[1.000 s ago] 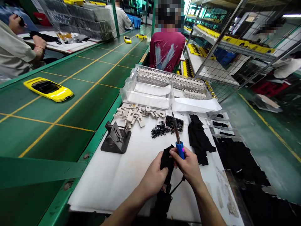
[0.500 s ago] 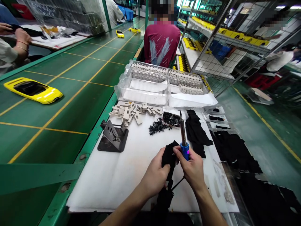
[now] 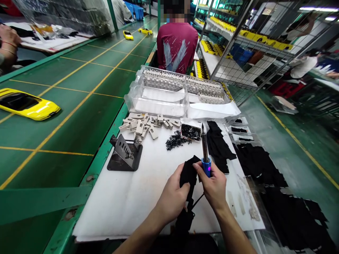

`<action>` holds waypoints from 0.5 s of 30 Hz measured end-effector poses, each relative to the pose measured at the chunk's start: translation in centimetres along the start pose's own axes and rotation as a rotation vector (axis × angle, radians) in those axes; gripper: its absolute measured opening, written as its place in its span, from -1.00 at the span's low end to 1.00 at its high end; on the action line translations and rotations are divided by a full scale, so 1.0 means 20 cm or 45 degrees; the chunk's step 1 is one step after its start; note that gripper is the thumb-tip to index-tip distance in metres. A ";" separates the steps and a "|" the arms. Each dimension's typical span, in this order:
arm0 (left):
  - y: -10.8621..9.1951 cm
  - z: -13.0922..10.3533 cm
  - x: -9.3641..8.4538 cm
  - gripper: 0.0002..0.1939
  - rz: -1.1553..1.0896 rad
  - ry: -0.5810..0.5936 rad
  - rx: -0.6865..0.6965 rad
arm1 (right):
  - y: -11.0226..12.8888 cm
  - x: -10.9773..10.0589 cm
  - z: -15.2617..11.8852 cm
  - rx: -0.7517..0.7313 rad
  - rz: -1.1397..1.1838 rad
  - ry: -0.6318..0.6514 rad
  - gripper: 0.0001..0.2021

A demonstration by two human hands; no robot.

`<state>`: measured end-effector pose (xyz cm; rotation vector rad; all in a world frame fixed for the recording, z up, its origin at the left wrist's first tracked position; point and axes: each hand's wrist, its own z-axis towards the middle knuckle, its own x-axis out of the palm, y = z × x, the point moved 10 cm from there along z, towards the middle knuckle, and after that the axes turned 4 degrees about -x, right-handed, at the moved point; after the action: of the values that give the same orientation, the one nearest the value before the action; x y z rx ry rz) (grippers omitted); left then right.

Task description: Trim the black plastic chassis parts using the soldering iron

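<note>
My left hand (image 3: 173, 195) grips a strip of black fabric (image 3: 188, 173), its thumb lying across the cloth. In my right hand (image 3: 215, 183) is a blue-handled soldering iron (image 3: 206, 166), its tip pointing up and away from me; the thumb and fingertips also touch the fabric's right edge. The lower part of the strip hangs toward my lap. Beyond my hands lie a box of small black parts (image 3: 191, 132), a loose pile of them (image 3: 176, 141) and pale plastic pieces (image 3: 140, 127). A dark metal stand (image 3: 124, 153) is at the left.
Clear trays (image 3: 182, 95) with pale parts stand at the back of the white work surface (image 3: 127, 201). Black fabric pieces (image 3: 218, 143) lie at right. Left is a green conveyor (image 3: 87, 81) carrying yellow toy cars (image 3: 29, 104). A person in maroon (image 3: 177, 47) sits ahead.
The view has shifted slightly, and the nearest yellow car appears farther left. Both hands keep their hold on the fabric and the soldering iron.
</note>
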<state>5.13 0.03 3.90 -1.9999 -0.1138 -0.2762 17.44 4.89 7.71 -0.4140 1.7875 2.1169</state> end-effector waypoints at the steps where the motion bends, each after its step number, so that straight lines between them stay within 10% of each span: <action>1: -0.01 0.00 0.00 -0.42 0.006 -0.004 0.022 | 0.01 -0.01 0.00 -0.017 -0.007 -0.016 -0.73; 15: -0.13 -0.06 0.03 -0.46 0.159 -0.032 0.189 | 0.12 -0.03 -0.03 -0.439 -0.087 -0.090 -0.91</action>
<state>5.06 -0.02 6.90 -1.8549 -0.0241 -0.1579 17.04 3.89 9.98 -0.4709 1.3502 2.3624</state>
